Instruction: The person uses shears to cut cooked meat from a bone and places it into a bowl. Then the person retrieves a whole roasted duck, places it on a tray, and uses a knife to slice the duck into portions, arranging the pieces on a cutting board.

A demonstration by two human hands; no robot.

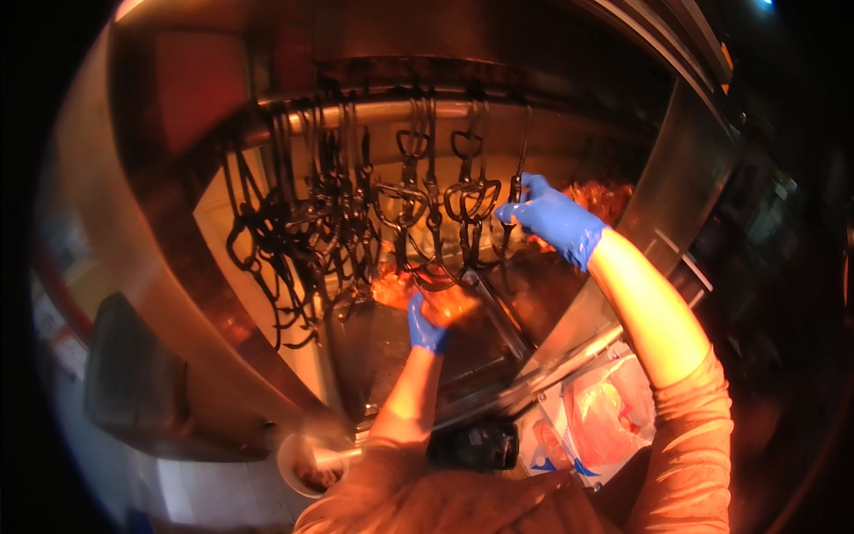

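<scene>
Dark metal hanging hooks (333, 200) hang in several strands from a horizontal rail (373, 113) inside a metal cabinet lit orange. My left hand (428, 327), in a blue glove, grips a piece of glossy reddish meat (450, 304) below the hooks. In a blue glove too, my right hand (550, 217) is raised at the rightmost hook (516, 193), its fingers curled about the shank. More roasted-looking meat (604, 200) shows behind my right hand. Where the meat meets the hooks is blurred.
Dark metal trays (380, 347) lie under the hooks. The cabinet's curved metal edge (220, 334) runs on the left, with a metal panel (694, 160) on the right. Near my body stand a white bucket (287, 467) and a box with plastic-wrapped contents (610, 414).
</scene>
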